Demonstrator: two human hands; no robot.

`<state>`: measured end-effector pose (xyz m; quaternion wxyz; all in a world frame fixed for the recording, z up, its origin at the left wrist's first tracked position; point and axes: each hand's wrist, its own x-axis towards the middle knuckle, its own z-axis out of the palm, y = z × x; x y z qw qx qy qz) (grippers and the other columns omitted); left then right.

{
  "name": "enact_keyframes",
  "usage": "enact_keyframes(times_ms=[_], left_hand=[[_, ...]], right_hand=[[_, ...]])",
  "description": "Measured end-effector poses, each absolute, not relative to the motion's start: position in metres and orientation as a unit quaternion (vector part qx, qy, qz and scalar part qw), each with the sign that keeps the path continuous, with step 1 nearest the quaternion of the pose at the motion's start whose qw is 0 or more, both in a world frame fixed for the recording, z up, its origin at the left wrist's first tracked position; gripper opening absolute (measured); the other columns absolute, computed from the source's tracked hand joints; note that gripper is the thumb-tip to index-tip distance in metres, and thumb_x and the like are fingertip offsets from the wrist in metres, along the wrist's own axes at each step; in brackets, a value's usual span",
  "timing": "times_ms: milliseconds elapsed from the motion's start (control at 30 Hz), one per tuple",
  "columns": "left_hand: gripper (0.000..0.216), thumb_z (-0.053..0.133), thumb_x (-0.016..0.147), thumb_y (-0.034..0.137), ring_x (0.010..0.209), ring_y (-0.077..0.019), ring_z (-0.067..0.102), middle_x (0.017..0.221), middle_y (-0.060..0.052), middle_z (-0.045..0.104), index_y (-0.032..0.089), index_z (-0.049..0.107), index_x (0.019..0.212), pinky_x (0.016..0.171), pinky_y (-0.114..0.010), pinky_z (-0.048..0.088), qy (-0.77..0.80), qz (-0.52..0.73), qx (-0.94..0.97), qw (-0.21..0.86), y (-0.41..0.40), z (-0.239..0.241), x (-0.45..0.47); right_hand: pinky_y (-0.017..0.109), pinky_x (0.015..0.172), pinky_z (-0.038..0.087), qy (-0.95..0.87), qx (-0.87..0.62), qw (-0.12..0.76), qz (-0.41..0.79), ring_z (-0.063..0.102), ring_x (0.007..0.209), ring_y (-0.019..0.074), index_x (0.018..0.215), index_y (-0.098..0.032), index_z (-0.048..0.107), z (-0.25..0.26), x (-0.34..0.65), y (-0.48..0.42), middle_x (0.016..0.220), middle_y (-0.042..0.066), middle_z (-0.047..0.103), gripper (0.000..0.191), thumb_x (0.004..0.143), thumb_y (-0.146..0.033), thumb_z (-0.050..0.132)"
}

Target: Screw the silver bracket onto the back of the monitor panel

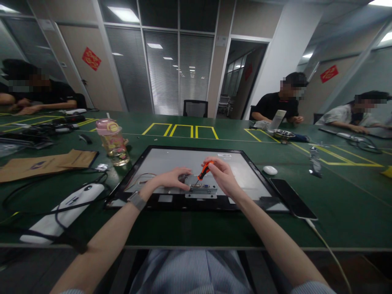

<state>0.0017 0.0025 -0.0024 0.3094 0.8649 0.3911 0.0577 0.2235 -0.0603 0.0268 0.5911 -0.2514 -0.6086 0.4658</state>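
A flat monitor panel lies face down on the green table, its grey metal back up inside a black frame. My right hand is closed on an orange-handled screwdriver, whose tip points down at a small metal bracket near the panel's lower middle. My left hand rests on the panel beside the bracket, its fingers curled and pressed against the metal near the screwdriver tip. A watch sits on my left wrist.
A pink-lidded bottle stands left of the panel, a white power pack with black cables at front left, brown envelopes beyond. A black phone and white mouse lie at the right. Other people sit at the far sides.
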Motion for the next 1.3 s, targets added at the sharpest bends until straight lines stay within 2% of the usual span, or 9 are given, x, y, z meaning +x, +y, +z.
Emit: enact_keyframes(times_ms=[167,267,433,533,667,867,1067,1200,1300], left_hand=[[0.074,0.066,0.067,0.059,0.139,-0.0295,0.017,0.148,-0.003,0.030,0.027,0.044,0.130,0.113,-0.046,0.016,0.396,0.057,0.863,0.310,0.000,0.001,0.002],[0.071,0.062,0.071,0.058,0.139,-0.0282,0.019,0.148,-0.005,0.031,0.025,0.044,0.131,0.113,-0.043,0.017,0.390,0.057,0.868,0.302,-0.002,0.005,0.004],[0.053,0.038,0.087,0.059,0.135,-0.0233,0.029,0.145,-0.004,0.037,0.025,0.050,0.126,0.112,-0.040,0.018,0.380,0.090,0.886,0.251,0.004,-0.009,0.007],[0.049,0.028,0.092,0.055,0.137,-0.0242,0.024,0.144,-0.003,0.038,0.027,0.052,0.124,0.113,-0.044,0.012,0.416,0.128,0.884,0.170,0.010,-0.021,0.009],[0.050,0.020,0.094,0.052,0.136,-0.0230,0.027,0.144,-0.003,0.037,0.027,0.048,0.128,0.112,-0.045,0.014,0.418,0.121,0.887,0.157,0.015,-0.030,0.009],[0.050,0.017,0.095,0.052,0.134,-0.0206,0.030,0.145,-0.003,0.037,0.028,0.045,0.130,0.111,-0.041,0.016,0.420,0.113,0.887,0.156,0.017,-0.032,0.007],[0.050,0.019,0.095,0.051,0.134,-0.0220,0.031,0.145,-0.004,0.037,0.027,0.045,0.130,0.111,-0.042,0.017,0.414,0.107,0.890,0.158,0.012,-0.026,0.008],[0.051,0.020,0.094,0.053,0.135,-0.0221,0.029,0.145,-0.003,0.036,0.028,0.044,0.131,0.111,-0.042,0.015,0.415,0.107,0.889,0.162,0.013,-0.027,0.008],[0.051,0.020,0.094,0.054,0.135,-0.0219,0.029,0.145,-0.003,0.036,0.029,0.044,0.131,0.112,-0.041,0.015,0.416,0.111,0.888,0.162,0.014,-0.029,0.007]], right_hand=[[0.035,0.089,0.046,-0.636,-0.276,0.586,0.420,0.062,0.093,0.0174,0.107,-0.025,0.063,0.025,0.227,-0.058,0.094,0.004,0.068,0.025,0.086,-0.035,0.055],[0.037,0.090,0.046,-0.657,-0.289,0.588,0.371,0.063,0.093,0.0182,0.110,-0.024,0.061,0.029,0.227,-0.059,0.093,0.004,0.068,0.027,0.089,-0.037,0.050],[0.034,0.084,0.049,-0.658,-0.304,0.593,0.352,0.062,0.090,0.0178,0.103,-0.024,0.063,0.029,0.225,-0.061,0.094,0.004,0.065,0.023,0.083,-0.036,0.058],[0.031,0.080,0.049,-0.650,-0.313,0.603,0.340,0.061,0.085,0.0163,0.098,-0.024,0.065,0.026,0.224,-0.062,0.089,0.002,0.062,0.023,0.078,-0.034,0.064],[0.034,0.087,0.048,-0.658,-0.296,0.595,0.354,0.061,0.091,0.0165,0.110,-0.026,0.061,0.027,0.224,-0.063,0.095,0.003,0.064,0.028,0.083,-0.032,0.060],[0.038,0.093,0.045,-0.669,-0.265,0.582,0.378,0.060,0.101,0.0185,0.110,-0.025,0.059,0.028,0.224,-0.062,0.105,0.006,0.065,0.025,0.088,-0.032,0.052],[0.032,0.080,0.051,-0.659,-0.299,0.592,0.354,0.062,0.081,0.0151,0.100,-0.026,0.065,0.024,0.225,-0.060,0.090,0.002,0.064,0.021,0.081,-0.032,0.062],[0.040,0.092,0.048,-0.677,-0.278,0.581,0.355,0.063,0.097,0.0188,0.116,-0.026,0.057,0.030,0.224,-0.064,0.103,0.006,0.066,0.030,0.087,-0.033,0.052],[0.043,0.096,0.046,-0.687,-0.265,0.568,0.367,0.061,0.104,0.0197,0.117,-0.026,0.056,0.033,0.224,-0.066,0.112,0.007,0.064,0.029,0.090,-0.033,0.047]])
